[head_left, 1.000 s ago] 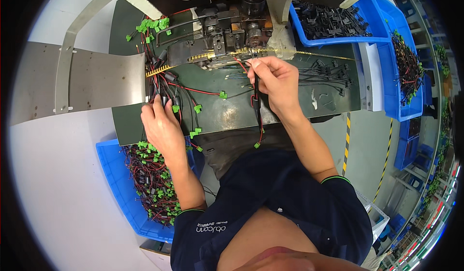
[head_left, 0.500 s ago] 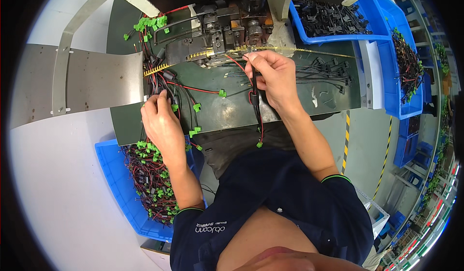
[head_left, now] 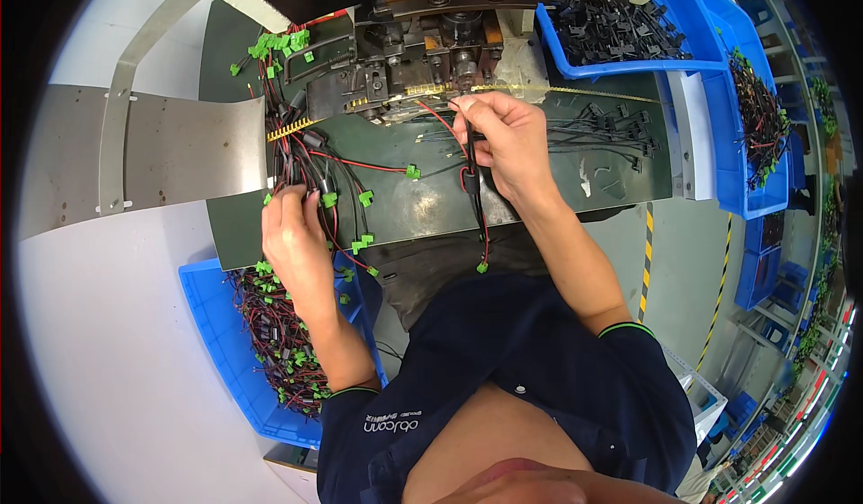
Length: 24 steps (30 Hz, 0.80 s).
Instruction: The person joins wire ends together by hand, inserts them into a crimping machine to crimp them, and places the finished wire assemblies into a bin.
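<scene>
My right hand [head_left: 508,144] pinches a cable harness [head_left: 472,180] with its fingertips, close under the tooling of a crimping press [head_left: 431,63]. The harness has black and red wires and a dark sleeve, and hangs toward me to a green connector [head_left: 483,267] past the table's front edge. A brass-coloured terminal strip [head_left: 566,94] passes through the press behind my fingertips. At the left, my curled left hand [head_left: 297,239] touches a bundle of similar harnesses [head_left: 292,149]. Its fingers are drawn together, and what lies between them is partly hidden.
Black leads [head_left: 602,135] lie spread on the green table [head_left: 413,216]. A blue bin [head_left: 202,311] of harnesses stands at lower left. Blue trays hold black parts [head_left: 620,36] and harnesses [head_left: 760,122] at right. A curved metal plate [head_left: 193,140] is left of the press.
The press's upper block has come down, bringing a red label into view. My left hand has drawn slightly toward me along the bundle. My right hand has barely moved.
</scene>
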Available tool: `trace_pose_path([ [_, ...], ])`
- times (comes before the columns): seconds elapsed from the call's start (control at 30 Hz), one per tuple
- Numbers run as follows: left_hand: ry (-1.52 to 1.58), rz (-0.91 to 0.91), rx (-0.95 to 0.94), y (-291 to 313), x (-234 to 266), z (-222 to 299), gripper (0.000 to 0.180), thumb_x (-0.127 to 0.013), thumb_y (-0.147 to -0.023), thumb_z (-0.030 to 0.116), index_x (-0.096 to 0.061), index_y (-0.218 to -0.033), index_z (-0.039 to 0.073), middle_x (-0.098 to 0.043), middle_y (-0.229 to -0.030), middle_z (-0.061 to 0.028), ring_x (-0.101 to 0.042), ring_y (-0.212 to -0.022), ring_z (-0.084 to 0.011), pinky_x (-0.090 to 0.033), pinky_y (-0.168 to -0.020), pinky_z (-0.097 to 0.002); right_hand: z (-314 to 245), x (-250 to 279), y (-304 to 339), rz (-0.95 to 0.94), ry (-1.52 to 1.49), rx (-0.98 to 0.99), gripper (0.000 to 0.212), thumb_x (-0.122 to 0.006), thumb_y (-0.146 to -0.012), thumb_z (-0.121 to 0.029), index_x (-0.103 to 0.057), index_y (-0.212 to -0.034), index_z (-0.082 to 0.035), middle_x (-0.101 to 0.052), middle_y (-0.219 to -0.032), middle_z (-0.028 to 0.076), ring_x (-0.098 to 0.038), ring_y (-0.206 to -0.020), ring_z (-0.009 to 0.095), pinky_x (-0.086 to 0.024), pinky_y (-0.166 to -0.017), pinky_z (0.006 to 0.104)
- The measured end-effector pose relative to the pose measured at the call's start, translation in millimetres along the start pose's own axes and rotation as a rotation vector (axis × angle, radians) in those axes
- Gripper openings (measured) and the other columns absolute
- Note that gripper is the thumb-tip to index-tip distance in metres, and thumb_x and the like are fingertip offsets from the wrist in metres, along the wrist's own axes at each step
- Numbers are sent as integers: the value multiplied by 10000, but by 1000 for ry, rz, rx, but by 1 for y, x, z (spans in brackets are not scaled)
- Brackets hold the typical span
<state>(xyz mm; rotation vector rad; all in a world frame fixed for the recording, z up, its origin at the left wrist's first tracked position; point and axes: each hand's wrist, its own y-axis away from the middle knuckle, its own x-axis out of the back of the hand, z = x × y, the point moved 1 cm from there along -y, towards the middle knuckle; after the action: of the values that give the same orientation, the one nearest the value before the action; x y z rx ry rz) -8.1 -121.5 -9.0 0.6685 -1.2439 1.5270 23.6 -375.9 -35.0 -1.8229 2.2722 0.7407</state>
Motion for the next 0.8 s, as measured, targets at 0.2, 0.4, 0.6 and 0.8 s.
trace_pose_path([
  [0.2,24,-25,173,5,11,11,183,-678,-845,21,-626,-1020,20,-640,-946,-154,-627,-885,-356,-502,-763,-439,-7,9,15,-89,-12,16,168,-607,-969,-127,-676,-952,26,-653,-740,46,-565,-572,56,-296,-408,180],
  [0.4,239,-143,119,16,34,3,247,-578,-899,-13,-649,-1135,3,-708,-939,-120,-668,-861,-176,-520,-764,-290,-73,56,97,-104,202,-15,162,-567,-981,-84,-649,-952,52,-618,-701,71,-496,-454,78,-289,-384,203],
  [0.6,880,-51,246,34,97,-4,524,-463,-1024,104,-285,-1507,7,-610,-775,-62,-389,-583,-35,-272,-530,-172,-262,145,156,122,790,688,211,-560,-994,-221,-615,-921,-31,-507,-631,-33,-380,-469,10,-245,-408,176],
  [0.8,865,1,-45,25,117,12,605,-450,-1047,258,-196,-1527,-10,-615,-734,-110,-386,-551,-62,-294,-514,-209,-392,195,148,342,1384,624,270,-520,-1029,-246,-635,-1092,-10,-582,-755,-6,-458,-574,34,-465,-685,217],
])
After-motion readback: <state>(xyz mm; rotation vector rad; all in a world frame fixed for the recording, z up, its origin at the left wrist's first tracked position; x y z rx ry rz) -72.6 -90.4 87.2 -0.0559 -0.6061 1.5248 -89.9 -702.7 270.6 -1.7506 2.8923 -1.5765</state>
